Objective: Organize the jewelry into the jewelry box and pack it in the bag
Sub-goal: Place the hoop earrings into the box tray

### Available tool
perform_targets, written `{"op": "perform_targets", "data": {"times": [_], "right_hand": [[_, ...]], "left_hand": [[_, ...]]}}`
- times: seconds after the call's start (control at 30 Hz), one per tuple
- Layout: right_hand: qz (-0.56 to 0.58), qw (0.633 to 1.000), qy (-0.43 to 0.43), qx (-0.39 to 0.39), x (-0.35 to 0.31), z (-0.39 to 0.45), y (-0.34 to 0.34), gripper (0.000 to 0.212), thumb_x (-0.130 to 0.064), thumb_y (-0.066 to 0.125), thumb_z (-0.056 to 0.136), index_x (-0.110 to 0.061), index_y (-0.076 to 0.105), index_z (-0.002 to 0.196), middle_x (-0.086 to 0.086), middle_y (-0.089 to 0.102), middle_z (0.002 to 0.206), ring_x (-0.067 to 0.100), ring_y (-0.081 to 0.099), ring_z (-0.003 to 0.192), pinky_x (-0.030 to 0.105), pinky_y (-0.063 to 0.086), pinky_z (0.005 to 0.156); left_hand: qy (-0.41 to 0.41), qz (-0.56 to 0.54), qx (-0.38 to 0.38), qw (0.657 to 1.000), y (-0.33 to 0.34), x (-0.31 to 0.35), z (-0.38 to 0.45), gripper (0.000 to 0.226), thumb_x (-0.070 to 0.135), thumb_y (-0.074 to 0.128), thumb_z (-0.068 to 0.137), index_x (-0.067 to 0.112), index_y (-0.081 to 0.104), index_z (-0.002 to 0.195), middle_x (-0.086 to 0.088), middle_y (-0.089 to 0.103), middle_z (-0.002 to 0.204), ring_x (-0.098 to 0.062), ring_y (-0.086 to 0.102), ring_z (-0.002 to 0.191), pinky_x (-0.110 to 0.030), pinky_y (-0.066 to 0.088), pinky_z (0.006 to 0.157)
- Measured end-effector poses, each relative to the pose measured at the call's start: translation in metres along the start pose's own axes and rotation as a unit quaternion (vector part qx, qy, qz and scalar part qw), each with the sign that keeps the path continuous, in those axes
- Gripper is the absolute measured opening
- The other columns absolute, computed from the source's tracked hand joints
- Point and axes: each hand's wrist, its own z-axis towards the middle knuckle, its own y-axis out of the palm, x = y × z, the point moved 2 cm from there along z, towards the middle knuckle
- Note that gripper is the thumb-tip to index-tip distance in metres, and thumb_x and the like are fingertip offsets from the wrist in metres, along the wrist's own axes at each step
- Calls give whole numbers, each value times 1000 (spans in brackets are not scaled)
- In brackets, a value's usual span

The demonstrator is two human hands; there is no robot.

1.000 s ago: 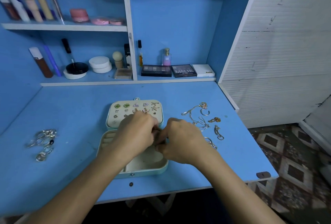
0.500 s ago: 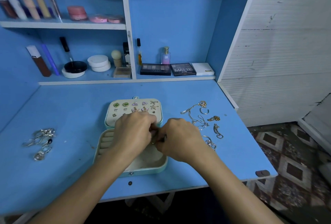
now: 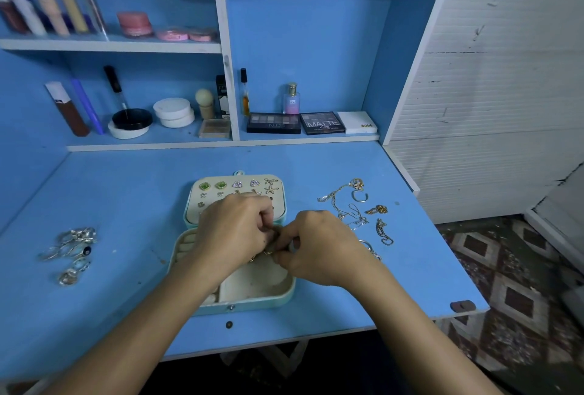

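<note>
Legible print sits on the lower shelf: one dark eyeshadow palette [image 3: 273, 123] reads "NUDES", the palette beside it [image 3: 322, 123] reads "MATTE", a white compact [image 3: 357, 122] reads "NUDE", and a small perfume bottle [image 3: 291, 99] carries "SB". The work surface is a blue fold-out desk [image 3: 126, 198] inside a blue shelved cabinet, with a white ribbed wall to your right and patterned floor tiles below. The open jewelry box [image 3: 252, 293] lies at the centre of the desk, its raised lid [image 3: 235, 195] studded with earrings. A pile of rings [image 3: 71, 251] rests well to its left; chains and pendants [image 3: 357, 208] lie just to its right. Your left hand [image 3: 235, 230] and right hand [image 3: 319, 246] meet above the box's tray, fingers curled, both pinching a small gold piece [image 3: 268, 251] between the fingertips; its exact type cannot be told.
</note>
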Motion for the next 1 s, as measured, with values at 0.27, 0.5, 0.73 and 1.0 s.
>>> {"op": "perform_targets", "data": {"times": [0.27,0.5,0.73,1.0], "right_hand": [[46,999,-7,18,11,-4,-20,16,-46,70,86,-32,75,92,-10,56,77,11,54,76,24,45,63],[89,992,50,71,44,-5,-49,5,-33,70,88,-30,73,85,-8,64,78,9,59,74,21,50,60],[73,988,106,83,77,-5,-57,7,-24,71,87,-25,73,81,-12,68,76,8,62,67,13,43,53],[34,981,171,84,110,-11,-59,7,-22,68,88,-21,75,86,-6,69,71,10,59,57,22,47,50]], "left_hand": [[-8,-21,-14,1000,-3,1,3,28,27,80,72,30,54,62,15,60,64,-8,57,71,-27,43,58],[-15,-105,-17,994,-14,-1,14,24,31,86,69,28,63,64,17,64,62,-2,60,66,-27,50,63],[18,-128,-34,991,-10,25,37,15,35,81,77,29,67,73,14,66,69,-2,58,69,-27,48,67],[73,-114,-70,988,12,63,80,8,36,77,83,31,71,84,14,69,79,2,53,65,-25,47,69]]}}
